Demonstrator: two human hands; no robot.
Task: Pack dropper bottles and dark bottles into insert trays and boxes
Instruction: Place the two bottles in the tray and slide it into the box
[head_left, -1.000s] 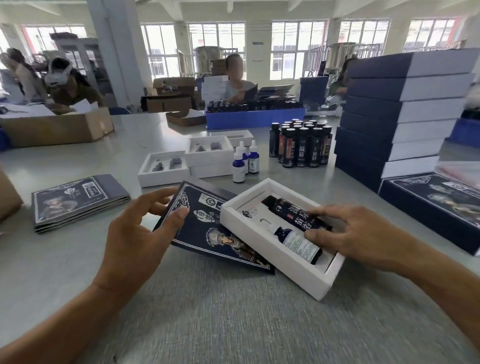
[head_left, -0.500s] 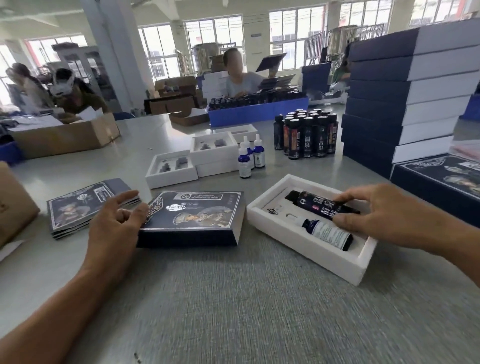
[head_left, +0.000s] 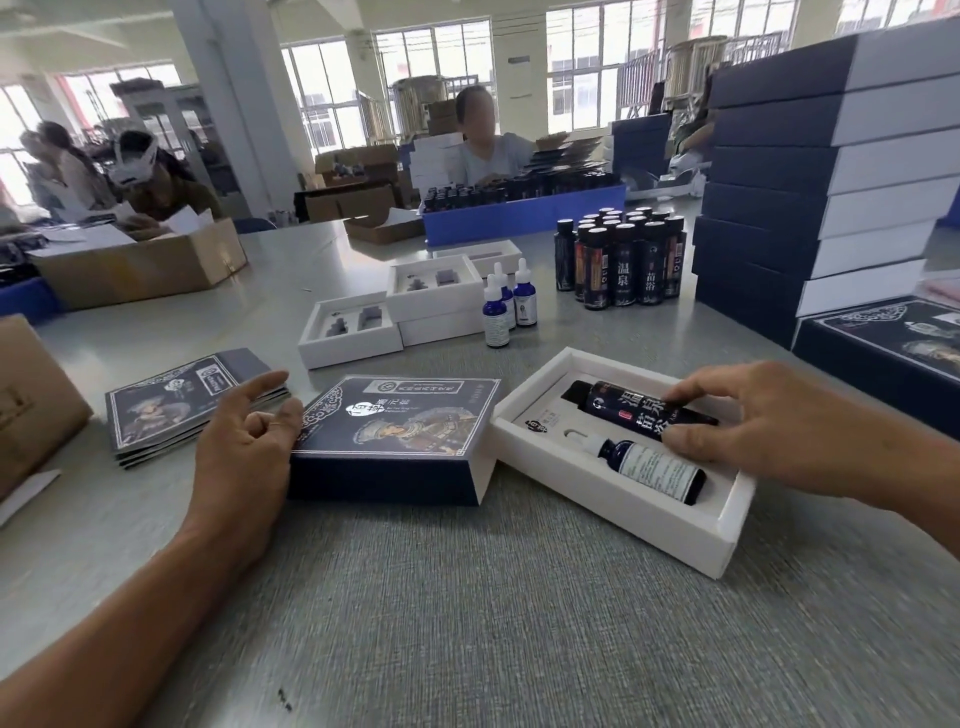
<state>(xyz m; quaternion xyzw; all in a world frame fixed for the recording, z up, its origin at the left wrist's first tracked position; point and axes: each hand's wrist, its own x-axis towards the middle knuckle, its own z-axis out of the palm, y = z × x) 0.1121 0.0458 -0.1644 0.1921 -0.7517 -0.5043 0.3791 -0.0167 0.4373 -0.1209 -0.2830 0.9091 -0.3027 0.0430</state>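
Observation:
A white insert tray (head_left: 530, 447) lies on the grey table. A dark bottle (head_left: 623, 408) and a blue dropper bottle (head_left: 649, 467) lie in it side by side. My right hand (head_left: 779, 421) reaches in from the right and pinches the dark bottle's near end between index finger and thumb. Just left of the tray, touching its corner, sits a dark blue printed box (head_left: 395, 431), flat and closed. My left hand (head_left: 244, 447) rests against the box's left edge, with its index finger straight and the others loosely bent, holding nothing.
Flat printed sleeves (head_left: 171, 410) are stacked left of my left hand. Behind stand empty white trays (head_left: 348, 332), three dropper bottles (head_left: 506, 306) and a cluster of dark bottles (head_left: 623, 260). Stacked blue boxes (head_left: 821, 182) wall off the right. Cardboard boxes (head_left: 140, 265) and people are beyond.
The tray slid right off the tilted blue box. The box now lies flat and square beside it. My left hand moved to the box's left edge.

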